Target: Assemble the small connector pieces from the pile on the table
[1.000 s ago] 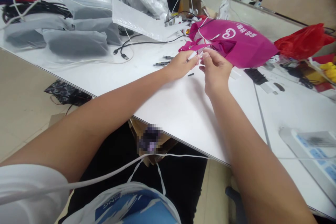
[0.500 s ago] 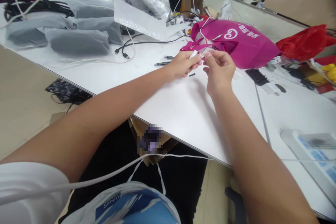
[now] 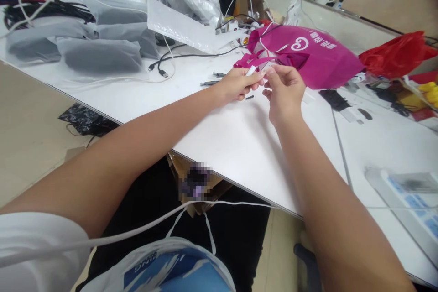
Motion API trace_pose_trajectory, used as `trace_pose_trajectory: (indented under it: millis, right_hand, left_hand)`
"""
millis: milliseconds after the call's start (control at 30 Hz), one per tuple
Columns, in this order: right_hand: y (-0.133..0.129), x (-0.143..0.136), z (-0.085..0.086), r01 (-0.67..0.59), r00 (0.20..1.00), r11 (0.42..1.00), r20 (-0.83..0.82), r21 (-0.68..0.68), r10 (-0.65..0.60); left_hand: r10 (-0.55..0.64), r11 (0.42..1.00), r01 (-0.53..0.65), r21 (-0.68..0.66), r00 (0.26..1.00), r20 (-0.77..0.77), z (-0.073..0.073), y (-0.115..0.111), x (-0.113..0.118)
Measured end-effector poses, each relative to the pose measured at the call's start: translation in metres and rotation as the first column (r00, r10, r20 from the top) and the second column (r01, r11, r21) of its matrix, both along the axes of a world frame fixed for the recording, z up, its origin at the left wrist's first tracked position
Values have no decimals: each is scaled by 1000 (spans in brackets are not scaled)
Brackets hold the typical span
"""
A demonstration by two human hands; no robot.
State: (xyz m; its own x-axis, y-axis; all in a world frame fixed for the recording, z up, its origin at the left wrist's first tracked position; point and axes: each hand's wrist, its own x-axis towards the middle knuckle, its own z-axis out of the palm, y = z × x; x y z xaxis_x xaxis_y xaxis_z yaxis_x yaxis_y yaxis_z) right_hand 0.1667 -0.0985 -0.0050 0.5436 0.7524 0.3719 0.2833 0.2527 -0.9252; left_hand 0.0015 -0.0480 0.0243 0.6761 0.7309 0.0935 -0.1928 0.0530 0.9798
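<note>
White desk [image 3: 236,141] fills the view, cluttered along its far edge with grey pouches [image 3: 99,54] and a magenta bag [image 3: 308,54]. Near that bag, the left hand [image 3: 236,86] pinches a small white plug [image 3: 251,71]. The right hand [image 3: 285,91] meets it, fingertips closed on something too small to tell.

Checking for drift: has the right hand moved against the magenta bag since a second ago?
Barely: the right hand keeps its place beside the magenta bag, just below its handles.
</note>
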Motion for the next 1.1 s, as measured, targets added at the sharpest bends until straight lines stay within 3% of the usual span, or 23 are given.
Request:
trace_pose_trajectory:
  millis: [167,400,700,967,1100]
  right_hand:
    - [0,0,0,-2,1000,1000,-9,-9,2]
    - [-1,-1,-1,0,1000,999,-30,-35,-1]
    - [5,9,-9,-12,1000,998,-24,-55,11]
    - [4,3,-4,39,999,999,1,31,-39]
    - [2,1,-4,46,999,998,6,31,-46]
  left_hand:
    - [62,996,-60,62,997,-41,-3,1,0]
    - [196,953,-173,249,978,-72,-7,1,0]
    - [212,940,-193,282,976,-38,-6,0,2]
    - [49,996,-44,82,997,-58,-5,5,3]
    - [24,1000,-23,20,999,-39,-3,4,2]
